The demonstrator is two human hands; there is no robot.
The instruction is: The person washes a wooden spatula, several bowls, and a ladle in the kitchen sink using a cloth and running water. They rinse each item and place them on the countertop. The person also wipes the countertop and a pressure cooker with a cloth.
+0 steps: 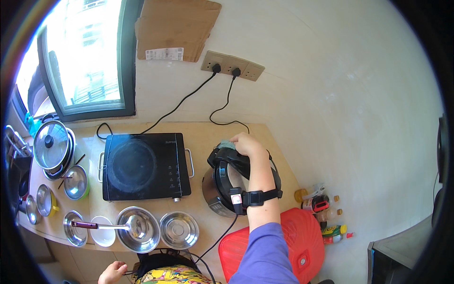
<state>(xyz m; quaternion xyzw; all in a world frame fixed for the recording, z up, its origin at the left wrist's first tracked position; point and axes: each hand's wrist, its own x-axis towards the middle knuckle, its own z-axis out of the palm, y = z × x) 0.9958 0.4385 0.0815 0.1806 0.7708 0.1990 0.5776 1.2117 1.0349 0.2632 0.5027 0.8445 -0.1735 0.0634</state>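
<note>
My right hand presses a grey-green cloth against the far edge of an electric pressure cooker. The cooker's black lid is in place. My forearm, with a black strap and a small device around it, crosses above the lid and hides its right part. At the lower edge, beside the patterned yellow garment, my left hand hangs low with curled fingers. A thin dark cord runs close by its fingertips; whether the hand grips it is unclear.
Left of the cooker sits a black induction cooker. Steel bowls, a white bowl and a ladle line the front edge. A lidded pot stands far left; a red plastic cover and bottles lie right.
</note>
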